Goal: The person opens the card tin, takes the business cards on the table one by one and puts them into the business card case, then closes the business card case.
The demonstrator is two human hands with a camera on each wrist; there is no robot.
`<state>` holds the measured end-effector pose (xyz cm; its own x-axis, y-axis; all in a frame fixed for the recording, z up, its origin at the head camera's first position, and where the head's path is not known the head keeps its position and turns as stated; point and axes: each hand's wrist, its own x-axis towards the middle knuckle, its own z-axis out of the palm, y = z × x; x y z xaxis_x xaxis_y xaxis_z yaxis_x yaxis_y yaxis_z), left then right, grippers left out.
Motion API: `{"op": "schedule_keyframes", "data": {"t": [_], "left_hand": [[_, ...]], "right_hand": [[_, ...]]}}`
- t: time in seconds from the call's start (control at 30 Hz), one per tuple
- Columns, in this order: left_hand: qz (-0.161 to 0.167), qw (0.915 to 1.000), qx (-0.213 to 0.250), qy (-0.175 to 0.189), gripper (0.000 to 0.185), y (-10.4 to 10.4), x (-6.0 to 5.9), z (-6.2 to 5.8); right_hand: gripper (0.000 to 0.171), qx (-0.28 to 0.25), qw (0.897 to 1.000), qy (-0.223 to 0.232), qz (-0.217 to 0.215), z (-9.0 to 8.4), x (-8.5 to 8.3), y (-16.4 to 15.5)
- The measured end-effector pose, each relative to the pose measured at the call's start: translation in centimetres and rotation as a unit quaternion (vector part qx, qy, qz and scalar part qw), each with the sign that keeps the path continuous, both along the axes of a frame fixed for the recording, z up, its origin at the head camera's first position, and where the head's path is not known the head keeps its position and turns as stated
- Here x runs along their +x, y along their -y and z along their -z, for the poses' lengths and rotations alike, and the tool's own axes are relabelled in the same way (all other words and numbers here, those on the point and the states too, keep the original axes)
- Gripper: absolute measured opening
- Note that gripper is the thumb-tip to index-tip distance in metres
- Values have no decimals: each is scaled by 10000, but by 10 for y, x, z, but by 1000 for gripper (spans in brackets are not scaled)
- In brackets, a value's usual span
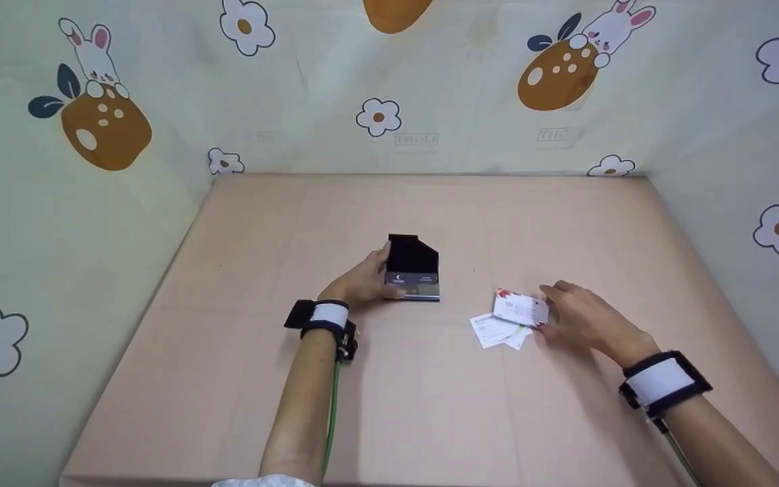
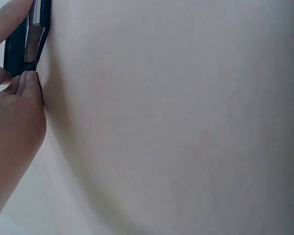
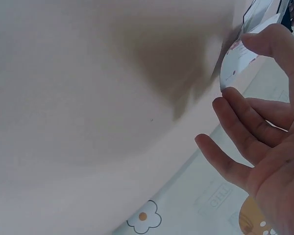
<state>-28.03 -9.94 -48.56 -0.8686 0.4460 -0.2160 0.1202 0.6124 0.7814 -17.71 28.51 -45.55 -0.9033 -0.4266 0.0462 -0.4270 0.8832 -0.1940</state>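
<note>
My left hand (image 1: 362, 279) grips the left side of a business card case (image 1: 413, 256), dark inside, its lid raised and a printed silvery front edge facing me. In the left wrist view the case (image 2: 15, 49) shows only partly, between thumb and fingers. To the right, my right hand (image 1: 592, 321) pinches the right end of a white business card (image 1: 519, 308) with red floral corners. Other white cards (image 1: 489, 330) lie fanned on the table beneath it. The right wrist view shows the held card (image 3: 237, 61) bowed between thumb and fingertips, with the other fingers spread.
A light pinkish-beige table (image 1: 227, 392) spreads beneath both hands. Patterned wall sheeting (image 1: 308, 81) with flowers and rabbits encloses its back and sides. Each wrist wears a strapped camera band, with a green cable (image 1: 333, 419) running along the left forearm.
</note>
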Motion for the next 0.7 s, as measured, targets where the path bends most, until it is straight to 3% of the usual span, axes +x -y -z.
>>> {"op": "schedule_keyframes", "data": {"t": [0.7], "left_hand": [[-30,9999,59,90,109,0,-2,2]], "right_hand": [[70,199,9991,-179,-324,-14,-20,33]]}}
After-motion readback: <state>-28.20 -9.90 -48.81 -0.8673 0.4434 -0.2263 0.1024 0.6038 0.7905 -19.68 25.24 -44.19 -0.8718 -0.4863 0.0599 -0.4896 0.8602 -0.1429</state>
